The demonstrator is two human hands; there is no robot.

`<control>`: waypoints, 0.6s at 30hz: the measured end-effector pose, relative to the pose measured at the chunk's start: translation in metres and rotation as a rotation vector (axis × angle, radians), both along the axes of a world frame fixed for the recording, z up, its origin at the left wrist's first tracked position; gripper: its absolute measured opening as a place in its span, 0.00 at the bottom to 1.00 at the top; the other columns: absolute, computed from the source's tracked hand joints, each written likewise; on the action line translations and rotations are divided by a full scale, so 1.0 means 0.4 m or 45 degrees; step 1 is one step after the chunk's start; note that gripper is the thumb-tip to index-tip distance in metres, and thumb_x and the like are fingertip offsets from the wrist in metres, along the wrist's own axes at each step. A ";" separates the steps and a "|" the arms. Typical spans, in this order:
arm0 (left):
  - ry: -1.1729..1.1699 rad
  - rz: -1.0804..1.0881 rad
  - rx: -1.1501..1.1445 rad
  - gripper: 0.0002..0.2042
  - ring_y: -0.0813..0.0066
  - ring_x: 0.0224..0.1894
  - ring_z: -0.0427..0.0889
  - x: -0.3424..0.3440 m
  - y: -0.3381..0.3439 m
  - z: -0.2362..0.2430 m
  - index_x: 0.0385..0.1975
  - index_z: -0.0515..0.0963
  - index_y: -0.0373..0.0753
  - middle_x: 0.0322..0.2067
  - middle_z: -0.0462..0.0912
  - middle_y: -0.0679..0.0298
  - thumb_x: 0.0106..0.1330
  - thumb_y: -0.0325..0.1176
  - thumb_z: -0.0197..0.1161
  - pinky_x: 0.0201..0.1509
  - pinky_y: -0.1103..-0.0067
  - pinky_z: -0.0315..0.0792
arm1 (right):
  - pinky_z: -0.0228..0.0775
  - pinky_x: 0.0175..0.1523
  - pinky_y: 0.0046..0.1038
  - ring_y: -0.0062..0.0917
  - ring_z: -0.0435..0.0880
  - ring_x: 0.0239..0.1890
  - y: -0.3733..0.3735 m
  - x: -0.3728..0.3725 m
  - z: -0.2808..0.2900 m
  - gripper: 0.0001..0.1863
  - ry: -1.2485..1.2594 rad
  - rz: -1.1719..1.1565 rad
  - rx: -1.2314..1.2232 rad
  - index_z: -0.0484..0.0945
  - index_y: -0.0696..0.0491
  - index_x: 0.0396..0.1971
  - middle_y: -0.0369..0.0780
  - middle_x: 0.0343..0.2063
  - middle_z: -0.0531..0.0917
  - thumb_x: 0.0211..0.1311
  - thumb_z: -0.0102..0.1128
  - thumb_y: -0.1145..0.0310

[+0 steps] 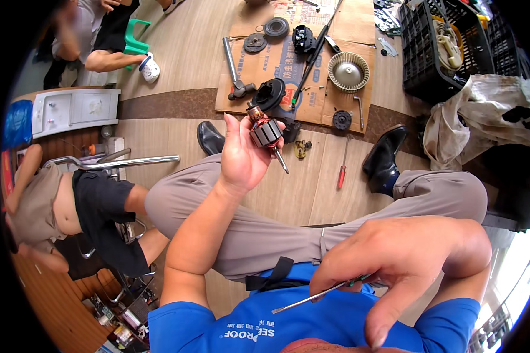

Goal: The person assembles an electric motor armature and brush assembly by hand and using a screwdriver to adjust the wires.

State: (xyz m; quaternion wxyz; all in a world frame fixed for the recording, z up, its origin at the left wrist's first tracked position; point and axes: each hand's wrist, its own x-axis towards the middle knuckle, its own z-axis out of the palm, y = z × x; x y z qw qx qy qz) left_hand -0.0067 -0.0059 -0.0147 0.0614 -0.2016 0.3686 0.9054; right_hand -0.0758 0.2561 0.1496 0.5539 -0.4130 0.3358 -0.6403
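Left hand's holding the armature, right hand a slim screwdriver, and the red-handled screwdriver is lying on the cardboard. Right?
Not quite: the red-handled screwdriver lies on the floor, off the cardboard, per the head view. Rest stands: left hand holding the armature, right hand a slim screwdriver.

We see a pale wood-grained floor (185, 38) crossed by a dark brown band (165, 102), a green stool (134, 41) at upper left, a white cabinet (68, 116) at left, and a glaringly bright opening (521, 282) at lower right.
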 end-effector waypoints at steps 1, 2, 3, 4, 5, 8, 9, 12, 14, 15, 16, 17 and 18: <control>0.007 -0.012 0.031 0.31 0.61 0.36 0.77 -0.001 -0.002 0.001 0.47 0.68 0.43 0.44 0.78 0.51 0.69 0.67 0.35 0.40 0.69 0.72 | 0.71 0.35 0.28 0.32 0.80 0.31 0.003 0.000 -0.001 0.38 -0.011 -0.015 -0.003 0.77 0.63 0.41 0.46 0.29 0.80 0.46 0.71 0.40; 0.008 -0.013 0.031 0.31 0.61 0.36 0.77 -0.001 -0.003 0.003 0.47 0.68 0.43 0.44 0.78 0.51 0.69 0.67 0.35 0.40 0.69 0.72 | 0.71 0.36 0.28 0.31 0.80 0.31 0.003 0.001 -0.009 0.40 -0.016 -0.022 -0.004 0.77 0.64 0.41 0.45 0.30 0.81 0.45 0.71 0.39; -0.007 0.001 0.053 0.29 0.61 0.37 0.77 0.001 -0.005 0.005 0.47 0.69 0.43 0.44 0.78 0.51 0.70 0.65 0.36 0.40 0.69 0.72 | 0.72 0.36 0.28 0.31 0.80 0.32 0.003 0.002 -0.018 0.41 -0.022 -0.028 -0.006 0.77 0.64 0.42 0.45 0.30 0.81 0.44 0.72 0.38; -0.021 0.012 0.074 0.28 0.62 0.37 0.77 0.001 -0.006 0.009 0.48 0.69 0.43 0.44 0.78 0.51 0.71 0.63 0.38 0.40 0.69 0.72 | 0.71 0.34 0.26 0.28 0.80 0.29 0.000 0.004 -0.042 0.35 0.083 0.031 0.074 0.77 0.62 0.44 0.44 0.29 0.81 0.49 0.72 0.45; -0.018 0.010 0.072 0.28 0.62 0.37 0.77 0.001 -0.009 0.007 0.48 0.69 0.43 0.44 0.78 0.51 0.71 0.63 0.38 0.40 0.69 0.72 | 0.70 0.31 0.24 0.26 0.79 0.26 -0.004 0.003 -0.053 0.29 0.188 0.091 0.155 0.77 0.61 0.46 0.42 0.28 0.81 0.53 0.72 0.52; -0.053 0.050 0.123 0.24 0.62 0.38 0.77 0.001 -0.020 -0.005 0.49 0.70 0.43 0.45 0.78 0.51 0.73 0.57 0.40 0.41 0.69 0.72 | 0.70 0.31 0.33 0.37 0.80 0.25 -0.012 0.011 -0.063 0.23 0.324 -0.092 0.416 0.77 0.57 0.39 0.47 0.21 0.79 0.60 0.64 0.50; -0.063 0.063 0.119 0.23 0.62 0.38 0.77 -0.002 -0.019 -0.002 0.49 0.71 0.43 0.45 0.78 0.51 0.74 0.56 0.40 0.40 0.69 0.72 | 0.70 0.32 0.35 0.38 0.80 0.26 -0.013 0.031 -0.094 0.22 0.316 -0.231 0.377 0.77 0.58 0.39 0.48 0.22 0.79 0.62 0.63 0.52; -0.053 0.052 0.137 0.22 0.63 0.37 0.77 0.000 -0.030 -0.006 0.49 0.72 0.43 0.45 0.78 0.51 0.74 0.55 0.40 0.38 0.70 0.71 | 0.70 0.32 0.36 0.40 0.80 0.26 -0.021 0.024 -0.105 0.20 0.384 -0.294 0.465 0.77 0.59 0.38 0.50 0.22 0.79 0.63 0.61 0.54; -0.049 0.045 0.170 0.25 0.63 0.36 0.77 0.004 -0.031 -0.002 0.47 0.73 0.42 0.43 0.79 0.52 0.74 0.57 0.38 0.35 0.72 0.70 | 0.70 0.32 0.38 0.43 0.79 0.27 -0.025 0.021 -0.103 0.19 0.481 -0.283 0.552 0.77 0.60 0.37 0.51 0.22 0.78 0.63 0.60 0.56; -0.045 0.045 0.170 0.25 0.63 0.36 0.77 0.003 -0.032 -0.001 0.47 0.73 0.42 0.43 0.79 0.52 0.74 0.57 0.38 0.35 0.72 0.70 | 0.70 0.32 0.38 0.43 0.79 0.27 -0.026 0.018 -0.098 0.19 0.485 -0.284 0.551 0.77 0.60 0.37 0.51 0.22 0.78 0.63 0.60 0.56; -0.065 0.047 0.156 0.25 0.63 0.35 0.78 0.005 -0.033 -0.002 0.47 0.73 0.42 0.42 0.80 0.53 0.73 0.58 0.38 0.35 0.72 0.70 | 0.69 0.33 0.39 0.44 0.79 0.27 -0.028 0.015 -0.092 0.19 0.489 -0.258 0.585 0.76 0.61 0.36 0.51 0.22 0.78 0.63 0.60 0.56; -0.085 0.049 0.142 0.26 0.63 0.34 0.78 0.006 -0.034 -0.002 0.46 0.73 0.42 0.41 0.80 0.53 0.73 0.59 0.37 0.35 0.72 0.70 | 0.69 0.33 0.39 0.45 0.78 0.27 -0.029 0.014 -0.089 0.19 0.492 -0.232 0.619 0.76 0.61 0.36 0.52 0.22 0.78 0.63 0.59 0.57; -0.083 0.051 0.140 0.26 0.63 0.34 0.78 0.007 -0.035 0.000 0.46 0.73 0.42 0.41 0.80 0.53 0.73 0.59 0.37 0.35 0.72 0.70 | 0.69 0.33 0.39 0.45 0.78 0.27 -0.030 0.014 -0.090 0.19 0.495 -0.231 0.617 0.76 0.61 0.36 0.52 0.22 0.78 0.63 0.59 0.57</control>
